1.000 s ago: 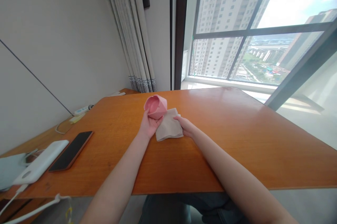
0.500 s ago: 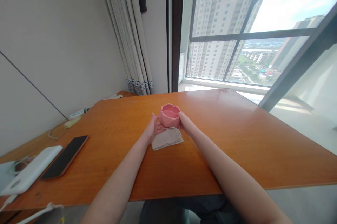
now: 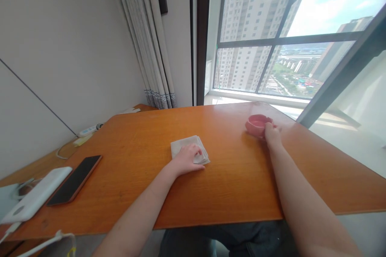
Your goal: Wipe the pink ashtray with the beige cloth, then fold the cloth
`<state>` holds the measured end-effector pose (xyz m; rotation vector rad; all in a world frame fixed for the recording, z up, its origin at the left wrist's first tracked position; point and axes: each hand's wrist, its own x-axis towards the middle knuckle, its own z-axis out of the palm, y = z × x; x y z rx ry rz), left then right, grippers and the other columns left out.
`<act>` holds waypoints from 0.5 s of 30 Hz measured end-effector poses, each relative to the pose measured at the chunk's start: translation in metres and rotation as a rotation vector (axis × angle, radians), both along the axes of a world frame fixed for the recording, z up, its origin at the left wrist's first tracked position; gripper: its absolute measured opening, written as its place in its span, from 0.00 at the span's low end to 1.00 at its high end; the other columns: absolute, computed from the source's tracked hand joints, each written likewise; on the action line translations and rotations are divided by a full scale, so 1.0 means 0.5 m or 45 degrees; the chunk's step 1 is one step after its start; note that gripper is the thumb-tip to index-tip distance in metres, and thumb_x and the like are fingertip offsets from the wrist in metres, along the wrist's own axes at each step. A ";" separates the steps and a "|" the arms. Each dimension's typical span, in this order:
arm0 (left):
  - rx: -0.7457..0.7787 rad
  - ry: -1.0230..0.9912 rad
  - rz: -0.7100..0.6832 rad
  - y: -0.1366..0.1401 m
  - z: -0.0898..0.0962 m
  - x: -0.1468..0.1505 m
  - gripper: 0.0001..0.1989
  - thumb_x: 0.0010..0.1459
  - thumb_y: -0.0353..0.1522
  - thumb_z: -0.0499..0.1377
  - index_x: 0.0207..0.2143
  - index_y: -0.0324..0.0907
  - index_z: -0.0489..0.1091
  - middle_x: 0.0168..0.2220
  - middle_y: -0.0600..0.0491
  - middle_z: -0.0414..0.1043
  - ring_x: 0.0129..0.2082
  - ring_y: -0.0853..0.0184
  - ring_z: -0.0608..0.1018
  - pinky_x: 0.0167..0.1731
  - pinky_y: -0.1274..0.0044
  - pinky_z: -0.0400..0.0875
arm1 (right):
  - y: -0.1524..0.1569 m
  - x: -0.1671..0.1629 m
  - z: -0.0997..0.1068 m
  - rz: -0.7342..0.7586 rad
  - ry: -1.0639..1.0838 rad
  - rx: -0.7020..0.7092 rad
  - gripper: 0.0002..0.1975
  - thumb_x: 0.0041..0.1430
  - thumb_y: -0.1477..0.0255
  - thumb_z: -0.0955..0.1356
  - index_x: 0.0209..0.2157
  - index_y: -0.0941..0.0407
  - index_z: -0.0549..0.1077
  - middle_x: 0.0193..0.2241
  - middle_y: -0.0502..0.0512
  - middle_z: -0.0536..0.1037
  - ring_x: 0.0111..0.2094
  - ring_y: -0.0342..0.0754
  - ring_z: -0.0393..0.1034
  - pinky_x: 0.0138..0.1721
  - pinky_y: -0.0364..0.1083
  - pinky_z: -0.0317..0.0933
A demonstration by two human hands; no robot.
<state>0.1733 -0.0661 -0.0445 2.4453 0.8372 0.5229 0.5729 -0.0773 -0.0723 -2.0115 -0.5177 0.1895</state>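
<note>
A pink faceted ashtray with notches in its rim is at the right part of the table, upright. My right hand grips its right side, fingers around the wall. A folded whitish cloth lies flat in the middle of the table. My left hand rests on the front part of the cloth, thumb apart from the slightly curled fingers, and covers some of it.
The orange-brown wooden table fills the front. At its left lie a dark phone and a white power bank with a cable. A power strip sits by the wall. A large window stands beyond.
My right hand has carried the ashtray from over the cloth to the right. My left hand has let go of it and come down onto the cloth.
</note>
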 end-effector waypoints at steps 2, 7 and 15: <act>-0.022 -0.044 -0.006 0.007 -0.004 -0.002 0.14 0.44 0.41 0.63 0.32 0.44 0.68 0.35 0.52 0.69 0.35 0.62 0.70 0.37 0.72 0.62 | -0.005 0.006 -0.001 -0.095 0.033 -0.023 0.19 0.54 0.61 0.58 0.45 0.57 0.58 0.42 0.61 0.69 0.42 0.54 0.67 0.43 0.50 0.62; -0.029 -0.126 -0.058 0.019 -0.004 -0.009 0.07 0.53 0.35 0.54 0.26 0.42 0.67 0.27 0.53 0.67 0.29 0.67 0.68 0.30 0.76 0.60 | -0.016 -0.022 0.019 -0.075 0.016 -0.124 0.22 0.56 0.61 0.57 0.48 0.59 0.59 0.47 0.68 0.68 0.48 0.59 0.65 0.49 0.54 0.58; -0.214 -0.466 0.198 0.033 0.005 -0.015 0.08 0.55 0.37 0.53 0.28 0.42 0.62 0.26 0.56 0.63 0.28 0.69 0.65 0.30 0.77 0.58 | -0.029 -0.025 0.036 -0.025 -0.108 -0.376 0.25 0.58 0.62 0.55 0.52 0.64 0.61 0.48 0.74 0.68 0.50 0.67 0.64 0.49 0.62 0.57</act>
